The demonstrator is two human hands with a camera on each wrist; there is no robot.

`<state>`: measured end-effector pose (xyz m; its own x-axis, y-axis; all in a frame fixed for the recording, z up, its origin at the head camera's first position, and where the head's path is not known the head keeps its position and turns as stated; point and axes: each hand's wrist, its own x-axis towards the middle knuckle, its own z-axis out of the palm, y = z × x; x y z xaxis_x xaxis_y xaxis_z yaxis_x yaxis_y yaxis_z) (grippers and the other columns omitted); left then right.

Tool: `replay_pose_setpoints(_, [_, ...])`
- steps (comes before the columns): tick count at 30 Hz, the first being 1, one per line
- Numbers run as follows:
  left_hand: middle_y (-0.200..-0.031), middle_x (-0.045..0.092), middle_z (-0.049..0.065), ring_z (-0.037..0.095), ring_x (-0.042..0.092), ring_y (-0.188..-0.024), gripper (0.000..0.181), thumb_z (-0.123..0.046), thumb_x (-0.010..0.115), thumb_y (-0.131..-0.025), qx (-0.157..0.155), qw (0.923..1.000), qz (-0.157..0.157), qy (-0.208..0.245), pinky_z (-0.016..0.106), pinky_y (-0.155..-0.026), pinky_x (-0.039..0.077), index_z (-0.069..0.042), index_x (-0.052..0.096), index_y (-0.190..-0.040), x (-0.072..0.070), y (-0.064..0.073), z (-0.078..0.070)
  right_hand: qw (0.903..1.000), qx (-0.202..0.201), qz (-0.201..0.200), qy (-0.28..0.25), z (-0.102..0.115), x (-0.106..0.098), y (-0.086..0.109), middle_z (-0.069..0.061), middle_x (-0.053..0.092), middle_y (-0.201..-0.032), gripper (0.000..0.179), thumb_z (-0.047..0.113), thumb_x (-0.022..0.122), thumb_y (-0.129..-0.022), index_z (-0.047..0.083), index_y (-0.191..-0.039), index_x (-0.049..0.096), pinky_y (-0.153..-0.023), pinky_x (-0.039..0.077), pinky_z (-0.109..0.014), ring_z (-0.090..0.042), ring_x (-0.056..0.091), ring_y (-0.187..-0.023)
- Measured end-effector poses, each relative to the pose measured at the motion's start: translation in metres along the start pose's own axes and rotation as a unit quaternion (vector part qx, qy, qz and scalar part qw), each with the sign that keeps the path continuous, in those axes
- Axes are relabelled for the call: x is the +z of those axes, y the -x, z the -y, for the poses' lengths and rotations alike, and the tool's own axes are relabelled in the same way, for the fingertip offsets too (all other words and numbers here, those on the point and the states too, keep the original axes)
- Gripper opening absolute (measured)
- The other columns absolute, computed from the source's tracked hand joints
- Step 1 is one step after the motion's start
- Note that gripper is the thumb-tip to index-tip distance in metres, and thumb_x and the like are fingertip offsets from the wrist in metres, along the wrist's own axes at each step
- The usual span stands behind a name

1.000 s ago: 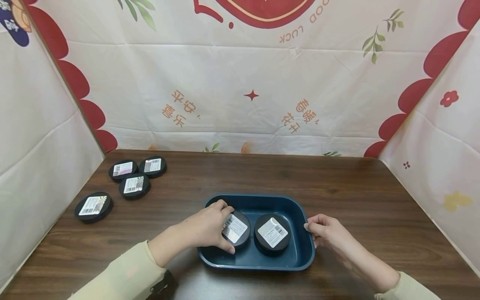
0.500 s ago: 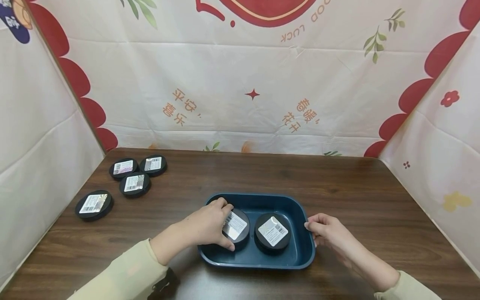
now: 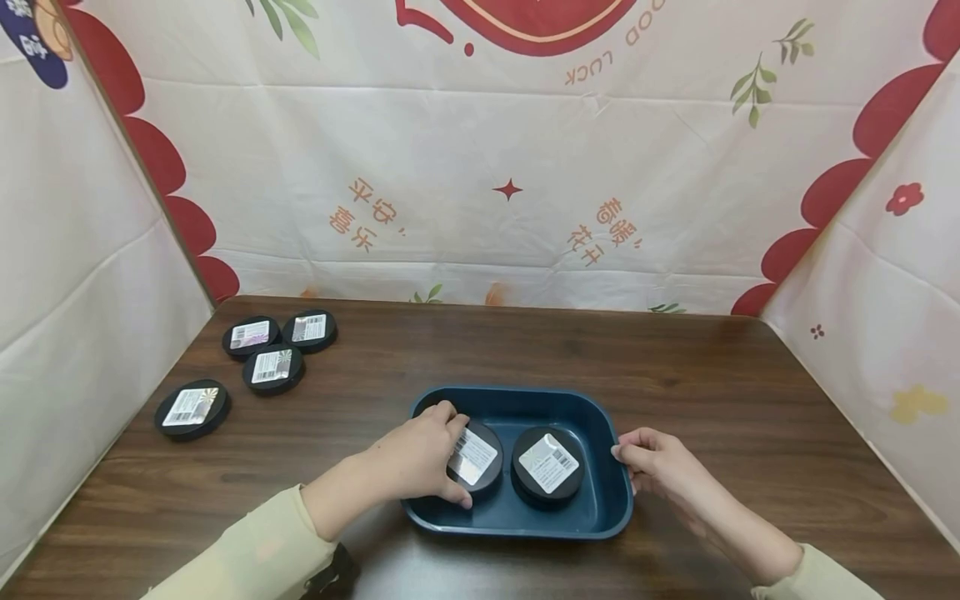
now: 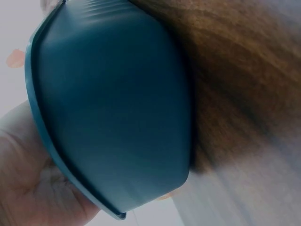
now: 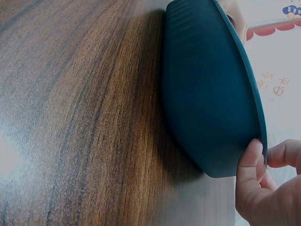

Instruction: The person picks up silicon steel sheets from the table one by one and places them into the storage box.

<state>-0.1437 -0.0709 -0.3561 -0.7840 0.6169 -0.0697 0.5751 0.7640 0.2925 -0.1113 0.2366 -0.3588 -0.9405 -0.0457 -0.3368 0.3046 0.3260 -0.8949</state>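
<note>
A dark blue rectangular tray (image 3: pixel 525 523) stands on the wooden table with two round black containers in it, each with a white barcode label on top. My left hand (image 3: pixel 420 454) reaches over the tray's left end and grips the left container (image 3: pixel 477 457) between thumb and fingers; part of that container is hidden under the hand. The right container (image 3: pixel 548 464) sits apart from it. At the tray's right end my right hand (image 3: pixel 663 467) pinches the rim. The right wrist view shows the thumb (image 5: pixel 249 157) against the tray's outer wall (image 5: pixel 207 84).
Three round black containers cluster at the back left, among them a front one (image 3: pixel 273 369). Another black container (image 3: pixel 192 409) lies nearer on the left. A white printed cloth (image 3: pixel 480 167) stands behind and at both sides of the table (image 3: pixel 712 392).
The whole head view shifts slightly. Both hands, the tray and the containers keep their places relative to one another.
</note>
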Motion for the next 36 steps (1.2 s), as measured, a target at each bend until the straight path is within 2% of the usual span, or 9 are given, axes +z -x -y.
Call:
replay_pose_setpoints(15, [-0.109,0.051,0.010,0.015,0.048,-0.090,0.097,-0.054,0.082,-0.059,-0.003,1.0000,0.001,0.002,0.028,-0.079,0.050,0.005,0.050,-0.129,-0.0006,-0.0003,-0.0001,1.0000,0.004,-0.003,-0.001,-0.0012,0.0008,0.0004,-0.008,0.054,-0.082,0.028,0.011,0.054,-0.089,-0.011,-0.105,0.048,-0.061,0.050,-0.030,-0.018,0.053,-0.065])
replay_pose_setpoints(23, [-0.119,0.053,0.013,0.019,0.049,-0.098,0.099,-0.061,0.077,-0.060,0.008,0.9995,-0.011,-0.027,0.034,-0.085,0.050,0.003,0.050,-0.131,0.0005,0.0009,0.0021,1.0000,0.001,-0.004,-0.004,-0.0009,0.0008,0.0005,-0.008,0.055,-0.082,0.027,0.010,0.054,-0.088,-0.011,-0.105,0.048,-0.060,0.050,-0.030,-0.018,0.054,-0.065])
replay_pose_setpoints(28, [-0.126,0.051,0.015,0.022,0.049,-0.103,0.099,-0.063,0.075,-0.062,0.005,0.9996,-0.012,-0.025,0.037,-0.088,0.049,0.002,0.049,-0.132,0.0003,0.0030,0.0021,1.0000,0.000,-0.005,-0.004,-0.0013,0.0004,0.0005,-0.008,0.055,-0.082,0.027,0.010,0.054,-0.088,-0.011,-0.104,0.048,-0.060,0.049,-0.030,-0.017,0.053,-0.065])
replay_pose_setpoints(33, [-0.126,0.051,0.013,0.022,0.050,-0.106,0.091,-0.063,0.072,-0.067,0.009,0.9992,-0.034,-0.020,0.038,-0.089,0.048,-0.001,0.052,-0.131,-0.0004,0.0050,0.0037,1.0000,-0.002,-0.004,-0.002,-0.0014,0.0005,0.0004,-0.009,0.055,-0.081,0.027,0.010,0.054,-0.089,-0.011,-0.105,0.048,-0.060,0.050,-0.031,-0.018,0.053,-0.065])
replay_pose_setpoints(36, [-0.129,0.051,0.011,0.023,0.048,-0.114,0.086,-0.064,0.068,-0.071,0.021,0.9979,-0.053,-0.031,0.040,-0.095,0.044,-0.004,0.052,-0.131,-0.0001,0.0060,0.0054,1.0000,-0.002,-0.003,-0.002,-0.0019,0.0008,0.0004,-0.008,0.054,-0.080,0.028,0.010,0.054,-0.089,-0.012,-0.105,0.048,-0.060,0.050,-0.031,-0.018,0.053,-0.065])
